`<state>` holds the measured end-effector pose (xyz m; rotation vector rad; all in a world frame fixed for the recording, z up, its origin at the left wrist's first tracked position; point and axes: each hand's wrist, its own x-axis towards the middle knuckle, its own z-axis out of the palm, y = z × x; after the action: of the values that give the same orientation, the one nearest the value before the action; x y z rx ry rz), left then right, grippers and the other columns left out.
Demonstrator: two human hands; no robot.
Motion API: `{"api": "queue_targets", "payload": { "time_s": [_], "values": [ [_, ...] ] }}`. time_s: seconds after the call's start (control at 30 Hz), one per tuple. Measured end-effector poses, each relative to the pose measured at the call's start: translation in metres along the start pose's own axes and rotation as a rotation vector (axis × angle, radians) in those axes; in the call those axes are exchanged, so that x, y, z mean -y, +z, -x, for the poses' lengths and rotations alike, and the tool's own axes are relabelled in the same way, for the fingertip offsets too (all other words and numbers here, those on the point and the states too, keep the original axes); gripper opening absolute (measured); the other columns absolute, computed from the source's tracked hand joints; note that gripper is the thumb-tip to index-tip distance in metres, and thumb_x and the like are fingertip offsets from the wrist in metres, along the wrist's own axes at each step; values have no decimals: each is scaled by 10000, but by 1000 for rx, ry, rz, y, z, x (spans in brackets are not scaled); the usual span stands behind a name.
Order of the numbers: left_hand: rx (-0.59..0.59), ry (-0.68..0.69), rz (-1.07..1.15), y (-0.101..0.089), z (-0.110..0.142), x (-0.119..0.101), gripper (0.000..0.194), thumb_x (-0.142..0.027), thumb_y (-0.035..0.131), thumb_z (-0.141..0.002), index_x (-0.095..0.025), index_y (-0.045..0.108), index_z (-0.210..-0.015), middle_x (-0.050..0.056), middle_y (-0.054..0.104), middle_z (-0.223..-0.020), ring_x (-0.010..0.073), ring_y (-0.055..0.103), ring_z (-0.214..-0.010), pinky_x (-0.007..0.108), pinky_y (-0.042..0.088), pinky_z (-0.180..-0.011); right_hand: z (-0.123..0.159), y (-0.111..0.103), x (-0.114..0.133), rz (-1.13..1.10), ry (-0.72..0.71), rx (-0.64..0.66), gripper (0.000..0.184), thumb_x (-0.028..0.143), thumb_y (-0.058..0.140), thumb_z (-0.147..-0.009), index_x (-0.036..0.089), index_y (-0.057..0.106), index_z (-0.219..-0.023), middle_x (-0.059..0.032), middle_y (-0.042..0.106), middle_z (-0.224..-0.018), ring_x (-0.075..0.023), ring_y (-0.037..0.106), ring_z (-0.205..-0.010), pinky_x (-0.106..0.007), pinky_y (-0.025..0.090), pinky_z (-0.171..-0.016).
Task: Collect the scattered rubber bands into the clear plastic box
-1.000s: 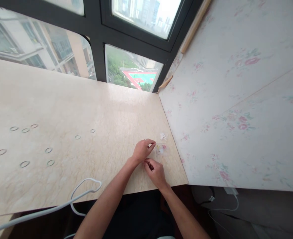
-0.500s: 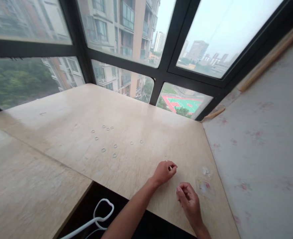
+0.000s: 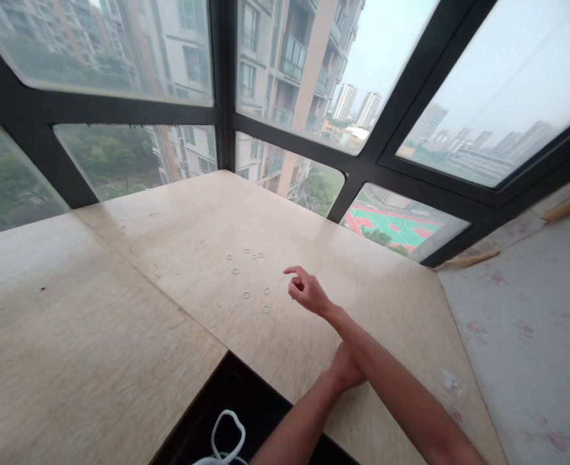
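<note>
Rings [image 3: 266, 294] near right hand [image 3: 308, 292], fingertips apart | left hand [image 3: 347, 368] partly hidden by right forearm [image 3: 394, 365], grip unclear

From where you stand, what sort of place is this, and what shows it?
Probably a room in a high-rise flat: dark window frames meet at a corner above a stone-look ledge, tall buildings stand outside, and floral wallpaper covers one wall.

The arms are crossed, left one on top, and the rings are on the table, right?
No, the right arm is on top, over the left arm, in the head view. The arms are crossed and the rings are on the table.
</note>
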<state>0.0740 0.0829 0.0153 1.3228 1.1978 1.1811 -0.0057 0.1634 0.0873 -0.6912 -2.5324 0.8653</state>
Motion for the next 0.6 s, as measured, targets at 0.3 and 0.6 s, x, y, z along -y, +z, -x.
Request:
{"api": "queue_targets", "payload": {
  "time_s": [0.3,0.6],
  "values": [
    [-23,72,-54,-1,0,-4,222,-367,611,-797,-165,639,-886,110,660,-981,282,551,-954,423,461,-879,-131,39,-28,450,106,285,412,236,552,-846,185,497,-1251,-36,663,-859,-181,604,-837,-281,441,-709],
    [10,100,-165,2,-4,2,220,-381,589,-800,-169,599,-741,94,662,-887,242,539,-839,385,477,-786,-158,46,-35,652,129,469,285,349,562,-917,170,584,-1138,-73,597,-1160,-197,600,-991,-414,508,-849]
  ]
}}
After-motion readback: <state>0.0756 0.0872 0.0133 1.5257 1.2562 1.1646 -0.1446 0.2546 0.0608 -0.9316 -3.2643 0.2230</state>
